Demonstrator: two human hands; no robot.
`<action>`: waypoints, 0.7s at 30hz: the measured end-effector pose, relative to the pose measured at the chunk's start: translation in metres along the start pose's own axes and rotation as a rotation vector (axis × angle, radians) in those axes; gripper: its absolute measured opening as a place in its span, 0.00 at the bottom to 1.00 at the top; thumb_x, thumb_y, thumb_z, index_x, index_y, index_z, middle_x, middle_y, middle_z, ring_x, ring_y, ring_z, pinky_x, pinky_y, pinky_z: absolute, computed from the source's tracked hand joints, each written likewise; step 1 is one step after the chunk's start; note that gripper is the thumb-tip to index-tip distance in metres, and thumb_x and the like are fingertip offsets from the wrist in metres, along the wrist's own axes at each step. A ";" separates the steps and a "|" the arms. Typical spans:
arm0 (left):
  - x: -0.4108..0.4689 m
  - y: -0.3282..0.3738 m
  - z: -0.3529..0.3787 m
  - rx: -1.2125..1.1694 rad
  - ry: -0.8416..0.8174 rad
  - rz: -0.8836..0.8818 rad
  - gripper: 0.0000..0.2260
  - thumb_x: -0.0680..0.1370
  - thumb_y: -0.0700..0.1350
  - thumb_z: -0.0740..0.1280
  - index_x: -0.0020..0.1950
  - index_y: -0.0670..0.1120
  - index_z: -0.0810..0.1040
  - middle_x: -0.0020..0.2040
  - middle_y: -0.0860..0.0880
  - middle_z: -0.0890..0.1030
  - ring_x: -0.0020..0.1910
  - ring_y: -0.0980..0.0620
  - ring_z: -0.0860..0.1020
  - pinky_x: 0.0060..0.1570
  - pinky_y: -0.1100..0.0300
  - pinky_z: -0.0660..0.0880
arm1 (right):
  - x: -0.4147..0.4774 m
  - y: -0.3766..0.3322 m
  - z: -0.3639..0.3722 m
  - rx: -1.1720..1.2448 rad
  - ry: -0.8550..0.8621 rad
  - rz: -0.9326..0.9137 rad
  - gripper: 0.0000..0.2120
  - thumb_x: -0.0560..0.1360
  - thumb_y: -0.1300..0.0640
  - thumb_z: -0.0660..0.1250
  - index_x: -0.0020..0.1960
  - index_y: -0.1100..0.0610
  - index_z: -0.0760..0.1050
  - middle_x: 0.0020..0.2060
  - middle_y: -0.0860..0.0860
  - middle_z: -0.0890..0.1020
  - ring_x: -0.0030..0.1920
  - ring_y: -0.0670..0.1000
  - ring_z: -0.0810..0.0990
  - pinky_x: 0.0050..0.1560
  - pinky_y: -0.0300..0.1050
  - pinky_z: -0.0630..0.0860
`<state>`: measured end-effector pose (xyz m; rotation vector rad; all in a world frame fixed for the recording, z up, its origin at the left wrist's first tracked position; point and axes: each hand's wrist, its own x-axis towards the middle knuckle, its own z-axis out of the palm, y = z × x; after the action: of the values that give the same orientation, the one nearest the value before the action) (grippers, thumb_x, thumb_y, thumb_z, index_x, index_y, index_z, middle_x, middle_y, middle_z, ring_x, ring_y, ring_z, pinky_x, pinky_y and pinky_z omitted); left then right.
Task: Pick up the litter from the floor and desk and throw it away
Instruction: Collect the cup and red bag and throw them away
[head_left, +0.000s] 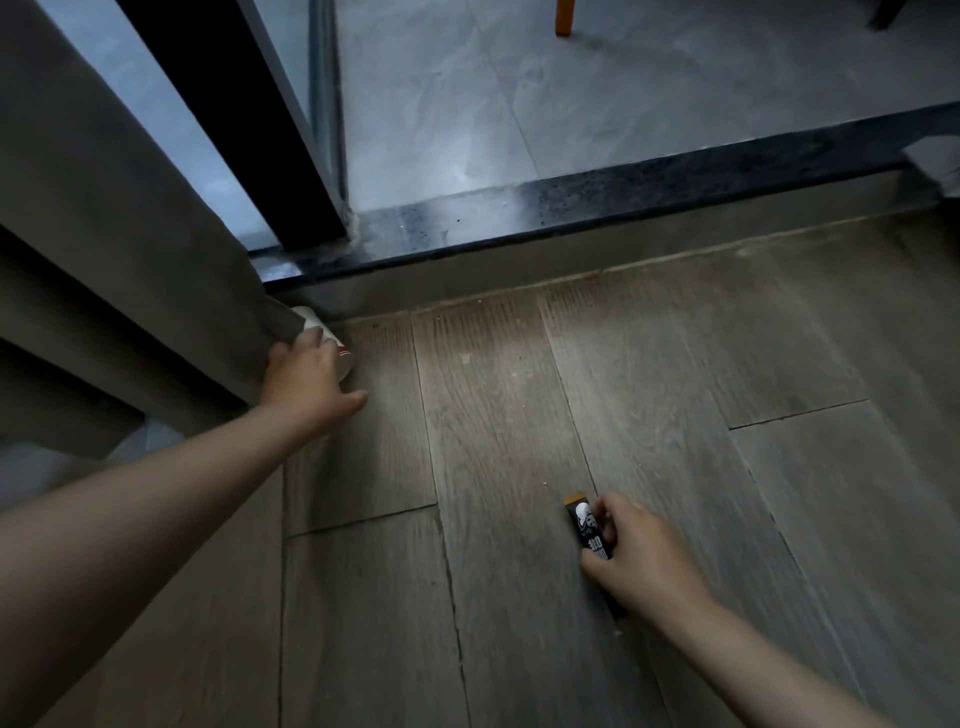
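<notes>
Wood floor (493, 415), grey curtain (104, 260) hanging at my left. Paper cup (340, 353) on its side, tucked under the curtain hem by the door sill; my left hand (306, 379) is wrapped over it, thumb on the floor, grip looks half-closed. Right hand (639, 561) pinches the black wrapper (589, 530), so both go to the bin together.

Dim indoor scene, lit by pale daylight through the glass door (218, 130), with a soft glare patch on the dark threshold (467, 208). The wooden floor (519, 415) darkens toward the edges, where straight lines bend and detail blurs.
</notes>
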<state>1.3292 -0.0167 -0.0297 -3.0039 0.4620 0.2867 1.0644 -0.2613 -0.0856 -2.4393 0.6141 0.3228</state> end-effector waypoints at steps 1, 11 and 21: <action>-0.001 -0.001 0.002 -0.026 -0.003 0.010 0.31 0.73 0.57 0.70 0.70 0.42 0.69 0.75 0.43 0.61 0.66 0.38 0.67 0.63 0.50 0.67 | 0.000 0.000 0.000 0.005 0.001 0.001 0.12 0.67 0.53 0.68 0.49 0.53 0.72 0.41 0.47 0.76 0.44 0.50 0.75 0.38 0.43 0.64; 0.010 -0.018 0.008 -0.253 -0.130 0.070 0.29 0.76 0.49 0.70 0.73 0.43 0.66 0.79 0.45 0.51 0.76 0.44 0.58 0.67 0.54 0.65 | -0.001 -0.002 -0.003 0.011 -0.011 0.008 0.12 0.67 0.53 0.68 0.49 0.53 0.71 0.40 0.45 0.74 0.42 0.48 0.73 0.38 0.42 0.63; -0.038 0.019 0.003 -0.382 -0.204 0.518 0.27 0.75 0.52 0.70 0.72 0.52 0.68 0.76 0.54 0.58 0.70 0.54 0.66 0.63 0.59 0.70 | -0.003 0.002 -0.003 0.056 0.002 0.026 0.11 0.67 0.55 0.69 0.48 0.54 0.73 0.39 0.46 0.74 0.42 0.50 0.75 0.39 0.43 0.68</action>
<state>1.2876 -0.0240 -0.0260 -3.0948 1.2914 0.7899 1.0611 -0.2637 -0.0828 -2.3798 0.6472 0.3091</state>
